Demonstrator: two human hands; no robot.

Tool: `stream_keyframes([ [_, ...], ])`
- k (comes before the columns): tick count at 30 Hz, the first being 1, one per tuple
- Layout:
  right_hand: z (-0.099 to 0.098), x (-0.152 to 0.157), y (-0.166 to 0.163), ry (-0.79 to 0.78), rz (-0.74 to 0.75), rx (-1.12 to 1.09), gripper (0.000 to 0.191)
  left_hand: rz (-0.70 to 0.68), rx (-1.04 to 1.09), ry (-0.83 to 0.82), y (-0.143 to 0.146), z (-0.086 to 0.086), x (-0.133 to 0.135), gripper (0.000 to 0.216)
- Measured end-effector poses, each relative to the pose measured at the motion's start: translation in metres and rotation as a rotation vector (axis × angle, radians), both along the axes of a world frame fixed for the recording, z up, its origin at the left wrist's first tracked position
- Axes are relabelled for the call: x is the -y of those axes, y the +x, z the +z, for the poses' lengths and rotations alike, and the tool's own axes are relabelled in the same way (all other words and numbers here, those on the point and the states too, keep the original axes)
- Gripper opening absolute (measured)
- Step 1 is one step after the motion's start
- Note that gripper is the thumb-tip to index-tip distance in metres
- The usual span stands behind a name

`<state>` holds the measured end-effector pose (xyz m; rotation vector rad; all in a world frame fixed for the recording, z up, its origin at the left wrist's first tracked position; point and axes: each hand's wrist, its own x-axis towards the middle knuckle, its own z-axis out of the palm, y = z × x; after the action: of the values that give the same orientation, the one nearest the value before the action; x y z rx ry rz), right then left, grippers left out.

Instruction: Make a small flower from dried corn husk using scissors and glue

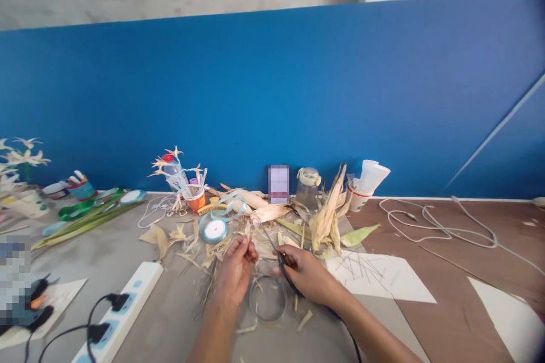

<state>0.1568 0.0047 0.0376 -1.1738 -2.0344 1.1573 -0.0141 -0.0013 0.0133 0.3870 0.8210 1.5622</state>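
Firstly, in hand: one small piece of pale husk [248, 230], upright, pinched between thumb and fingers of my left hand [237, 265], at the middle of the table [170, 323]. One pair of scissors [283, 266], dark handles, gripped by my right hand [305, 273]; the blades slant up and leftward, tips near the husk piece. Whether blade and husk touch, I cannot tell.

Between my wrists: one grey ring [251, 302], lying flat, husk scraps beside it.

Beyond my hands: one spool of light-blue ribbon [215, 230], white-centred, its loose ribbon looping behind; one bundle of dry corn husks [326, 227], standing, tips upward; one clear jar [307, 190], lidded, behind that bundle; one upright screen [279, 184], blurred, against the blue partition [255, 96].

To my right: one white sheet [406, 281] with thin dark wires on it; one paper cup [358, 201] holding rolled white paper; one pale cable [464, 231], loosely looped.

To my left: one orange cup [196, 203], sticks inside, husk flowers [175, 153] above; one white power strip [128, 303], two black plugs fitted.
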Motion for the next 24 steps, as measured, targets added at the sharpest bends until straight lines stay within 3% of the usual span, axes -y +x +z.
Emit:
stream_keyframes([
  [6, -0.0010, -0.0010, 0.0001, -0.031, 0.017, -0.042, 0.022, 0.028, 0.034, -0.019, 0.0002, -0.0026, -0.0004, 0.021],
  [24, 0.0007, -0.0003, -0.0002, -0.027, 0.008, 0.004, 0.025, -0.076, 0.202, -0.031, -0.0034, -0.0041, 0.0002, 0.016],
])
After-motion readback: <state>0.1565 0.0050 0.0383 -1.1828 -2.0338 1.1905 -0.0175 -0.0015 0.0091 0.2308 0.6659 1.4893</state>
